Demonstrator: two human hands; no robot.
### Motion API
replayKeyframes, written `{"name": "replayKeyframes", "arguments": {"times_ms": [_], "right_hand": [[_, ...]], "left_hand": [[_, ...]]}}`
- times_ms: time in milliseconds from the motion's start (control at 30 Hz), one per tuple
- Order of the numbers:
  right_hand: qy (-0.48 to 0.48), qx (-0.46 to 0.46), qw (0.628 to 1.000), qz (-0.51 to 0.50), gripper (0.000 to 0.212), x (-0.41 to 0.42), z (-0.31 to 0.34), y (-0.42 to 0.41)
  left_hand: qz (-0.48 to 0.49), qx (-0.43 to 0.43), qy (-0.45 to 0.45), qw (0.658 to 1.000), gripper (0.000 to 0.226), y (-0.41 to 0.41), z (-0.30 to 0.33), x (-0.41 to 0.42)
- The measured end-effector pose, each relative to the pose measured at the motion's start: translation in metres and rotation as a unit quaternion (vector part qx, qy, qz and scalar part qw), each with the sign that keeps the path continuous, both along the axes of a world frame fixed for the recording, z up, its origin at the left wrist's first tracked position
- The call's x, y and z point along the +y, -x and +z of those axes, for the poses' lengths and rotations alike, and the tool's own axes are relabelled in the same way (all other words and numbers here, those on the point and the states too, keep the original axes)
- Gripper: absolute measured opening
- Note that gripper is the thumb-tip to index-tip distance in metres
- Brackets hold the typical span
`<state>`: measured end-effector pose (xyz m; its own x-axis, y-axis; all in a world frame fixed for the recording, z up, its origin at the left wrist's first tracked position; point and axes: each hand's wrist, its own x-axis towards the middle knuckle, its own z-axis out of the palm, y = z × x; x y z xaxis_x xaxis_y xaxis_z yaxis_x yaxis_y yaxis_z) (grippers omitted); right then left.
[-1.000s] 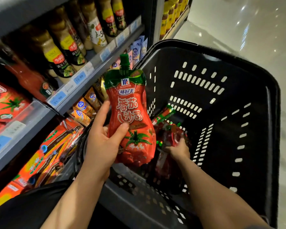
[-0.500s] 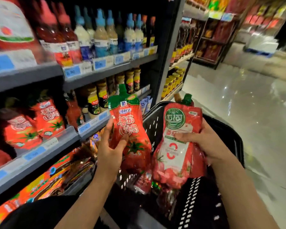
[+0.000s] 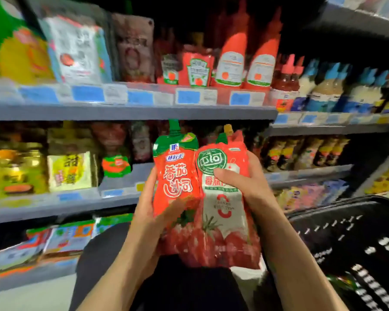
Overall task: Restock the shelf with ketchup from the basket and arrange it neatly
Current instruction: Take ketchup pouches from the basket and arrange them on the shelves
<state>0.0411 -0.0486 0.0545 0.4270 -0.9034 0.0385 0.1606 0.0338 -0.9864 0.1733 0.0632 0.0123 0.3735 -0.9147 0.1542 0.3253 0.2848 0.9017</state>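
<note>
A person holds two ketchup pouches upright and side by side in front of a supermarket shelf [image 3: 130, 112]. The left hand [image 3: 152, 218] wraps the lower half of the red pouch [image 3: 176, 176], the one with the green top and spout, thumb across its front. The right hand [image 3: 249, 187] clasps the white pouch [image 3: 222, 198], the one with the round green badge, thumb pressed just under that badge and fingers curled round the far edge. Each grip is closed on its own pouch, and the two pouches touch along their inner edges.

Both pouches stand with their long axes near vertical, spouts up, tilted slightly toward each other at the base. The black basket [image 3: 346, 232] sits low to the right, behind the right arm. The shelving lies straight ahead and to the left. Tall red ketchup bottles [image 3: 231, 61] stand on the tier above the pouches, and the tier level with the spouts is dark and too blurred to read.

The pouches appear lifted clear of the basket but not yet placed. Since the shelf lies ahead and leftward, the left hand is nearer, so the red pouch looks likely to go in first, base leading and spout kept up. Which slot suits it cannot be told from this blurred view.
</note>
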Motion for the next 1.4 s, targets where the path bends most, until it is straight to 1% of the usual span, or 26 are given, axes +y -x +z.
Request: {"name": "replayKeyframes", "arguments": {"times_ms": [67,133,200,267,300,400,533,600,667,700,733,800,833,900,1000,1033,1133,1233,1333,1400], "right_hand": [[0.013,-0.009,0.999,0.048,0.067,0.014,-0.005,-0.038],[0.039,-0.005,0.996,0.076,0.062,0.026,-0.009,-0.071],[0.055,-0.013,0.994,0.095,0.055,0.038,-0.012,-0.099],[0.057,-0.013,0.991,0.122,0.054,0.050,-0.016,-0.119],[0.056,-0.011,0.989,0.134,0.057,0.056,-0.019,-0.126],[0.067,-0.007,0.985,0.157,0.061,0.066,-0.025,-0.138],[0.091,0.000,0.981,0.169,0.063,0.068,-0.026,-0.142],[0.123,0.033,0.979,0.161,0.067,0.068,-0.028,-0.141],[0.153,0.087,0.973,0.148,0.071,0.069,-0.032,-0.139],[0.159,0.111,0.971,0.140,0.070,0.069,-0.034,-0.137],[0.160,0.133,0.969,0.132,0.069,0.068,-0.036,-0.135],[0.142,0.166,0.968,0.122,0.062,0.066,-0.037,-0.129],[0.127,0.170,0.969,0.126,0.058,0.063,-0.038,-0.124],[0.103,0.147,0.974,0.138,0.058,0.057,-0.037,-0.111],[0.063,0.085,0.987,0.120,0.072,0.044,-0.040,-0.091],[0.046,0.066,0.991,0.106,0.070,0.040,-0.042,-0.085],[-0.010,0.004,0.997,0.079,0.056,0.029,-0.047,-0.069],[-0.026,-0.047,0.993,0.106,0.046,0.022,-0.047,-0.059],[-0.017,-0.037,0.990,0.133,0.039,0.017,-0.048,-0.047],[-0.010,-0.018,0.990,0.143,0.039,0.013,-0.048,-0.040]], "left_hand": [[0.070,0.020,-0.018,0.997,0.097,-0.018,-0.002,0.026],[0.143,0.025,-0.040,0.989,0.106,-0.030,-0.006,0.047],[0.193,0.026,-0.056,0.979,0.103,-0.041,-0.007,0.063],[0.212,0.033,-0.058,0.975,0.103,-0.050,-0.008,0.076],[0.218,0.043,-0.057,0.973,0.104,-0.053,-0.010,0.082],[0.222,0.071,-0.048,0.971,0.092,-0.061,-0.015,0.095],[0.210,0.087,-0.044,0.973,0.093,-0.066,-0.024,0.098],[0.202,0.108,-0.047,0.972,0.089,-0.068,-0.031,0.096],[0.179,0.143,-0.056,0.972,0.082,-0.068,-0.039,0.092],[0.168,0.158,-0.062,0.971,0.085,-0.067,-0.044,0.089],[0.155,0.169,-0.065,0.971,0.094,-0.066,-0.046,0.086],[0.144,0.183,-0.067,0.970,0.112,-0.062,-0.055,0.080],[0.144,0.188,-0.068,0.969,0.117,-0.061,-0.058,0.077],[0.146,0.191,-0.070,0.968,0.118,-0.060,-0.065,0.072],[0.145,0.182,-0.071,0.970,0.121,-0.063,-0.069,0.068],[0.148,0.178,-0.072,0.970,0.122,-0.064,-0.069,0.068],[0.164,0.165,-0.070,0.970,0.120,-0.063,-0.067,0.066],[0.188,0.135,-0.062,0.971,0.123,-0.061,-0.062,0.064],[0.212,0.104,-0.043,0.971,0.124,-0.061,-0.054,0.062],[0.230,0.084,-0.032,0.969,0.117,-0.061,-0.049,0.061]]}}
